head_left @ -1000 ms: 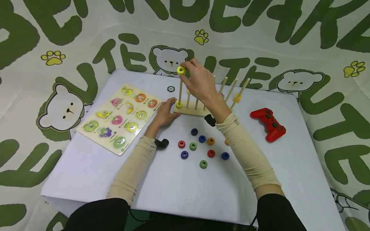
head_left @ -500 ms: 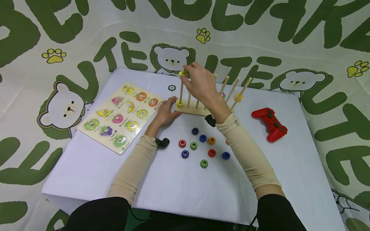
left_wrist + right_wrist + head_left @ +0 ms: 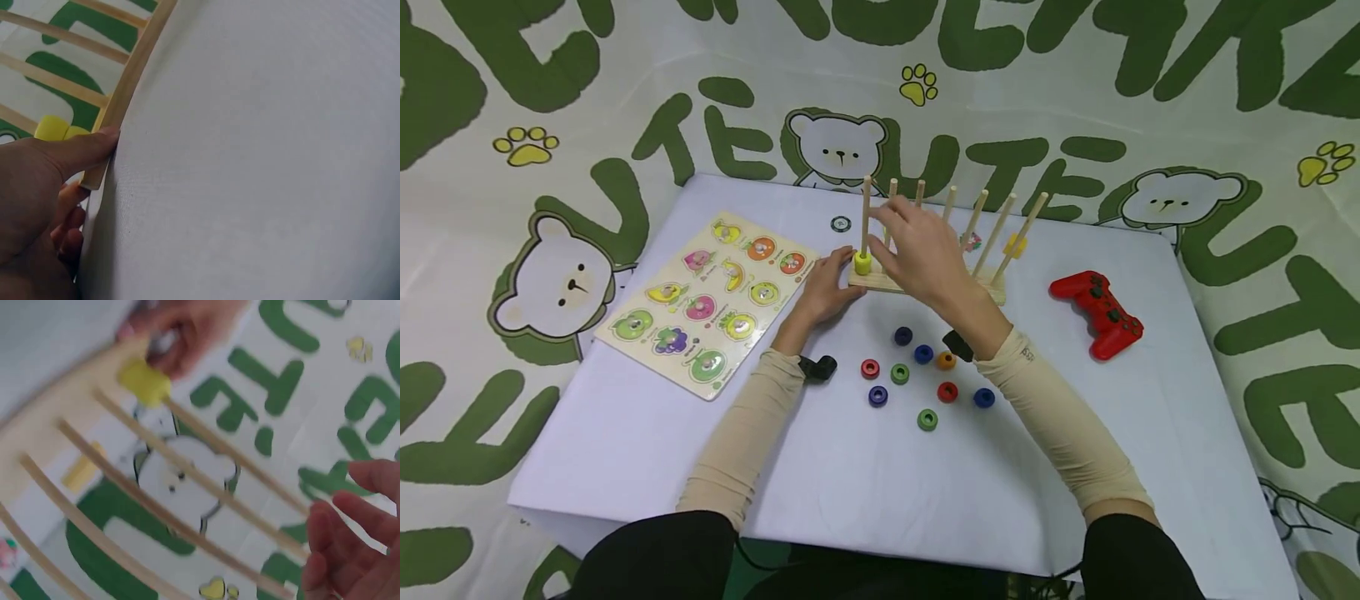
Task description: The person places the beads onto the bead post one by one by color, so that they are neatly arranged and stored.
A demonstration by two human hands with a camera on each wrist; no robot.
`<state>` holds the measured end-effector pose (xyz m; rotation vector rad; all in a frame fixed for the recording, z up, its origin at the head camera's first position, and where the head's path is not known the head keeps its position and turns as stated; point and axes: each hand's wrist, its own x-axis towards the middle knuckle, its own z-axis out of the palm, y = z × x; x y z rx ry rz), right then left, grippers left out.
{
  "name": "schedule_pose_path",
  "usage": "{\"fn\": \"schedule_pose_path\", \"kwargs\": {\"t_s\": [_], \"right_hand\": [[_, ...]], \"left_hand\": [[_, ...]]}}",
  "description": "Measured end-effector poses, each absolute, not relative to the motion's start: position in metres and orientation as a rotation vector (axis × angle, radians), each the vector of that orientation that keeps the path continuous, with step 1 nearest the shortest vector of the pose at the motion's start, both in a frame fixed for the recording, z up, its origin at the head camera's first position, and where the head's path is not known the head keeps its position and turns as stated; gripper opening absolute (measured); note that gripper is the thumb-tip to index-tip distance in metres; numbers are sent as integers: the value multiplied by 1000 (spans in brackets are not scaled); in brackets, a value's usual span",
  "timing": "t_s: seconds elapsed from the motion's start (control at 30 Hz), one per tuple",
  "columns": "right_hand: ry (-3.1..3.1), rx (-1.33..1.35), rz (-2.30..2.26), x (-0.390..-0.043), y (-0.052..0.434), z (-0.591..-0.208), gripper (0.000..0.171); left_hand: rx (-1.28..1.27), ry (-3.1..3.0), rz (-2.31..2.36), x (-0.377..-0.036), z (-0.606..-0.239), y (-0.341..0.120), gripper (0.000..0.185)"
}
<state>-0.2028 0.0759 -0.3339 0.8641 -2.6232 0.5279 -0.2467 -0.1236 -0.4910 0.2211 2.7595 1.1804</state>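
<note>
A wooden rack with a row of upright pegs stands toward the back of the table. Two yellow rings are stacked at the foot of its leftmost peg. My left hand grips the left end of the base, thumb on the front edge and fingers around the end. My right hand hovers in front of the pegs, just right of the leftmost one. Its fingers are loosely bent and hold nothing. The hand hides part of the middle of the rack in the head view.
Several loose rings, including a red ring, a green ring and a blue ring, lie before the rack. A fruit puzzle board is at left, a red game controller at right. A small round disc lies behind.
My right hand has let go of the yellow ring at the peg's top and come lower. That ring has dropped onto the other yellow one. My left hand stays on the base.
</note>
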Motion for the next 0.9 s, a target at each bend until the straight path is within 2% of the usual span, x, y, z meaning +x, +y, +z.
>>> {"fn": "schedule_pose_path", "kwargs": {"t_s": [0.13,0.27,0.37,0.53,0.73,0.9], "right_hand": [[-2813,1000,487,-174,76,-363,31],[-3000,1140,348,-149,74,-395,35],[-3091,1172,257,-138,71,-411,37],[-3163,1171,189,-132,66,-422,30],[-3080,1162,303,-138,70,-412,25],[-2884,987,600,-165,86,-363,32]], "left_hand": [[231,2770,1175,-248,-490,-124,86],[250,2776,1169,-247,-490,-124,86],[249,2785,1184,-246,-490,-124,85],[240,2783,1196,-245,-490,-125,84],[249,2780,1195,-245,-492,-126,85],[253,2773,1191,-245,-490,-125,84]]}}
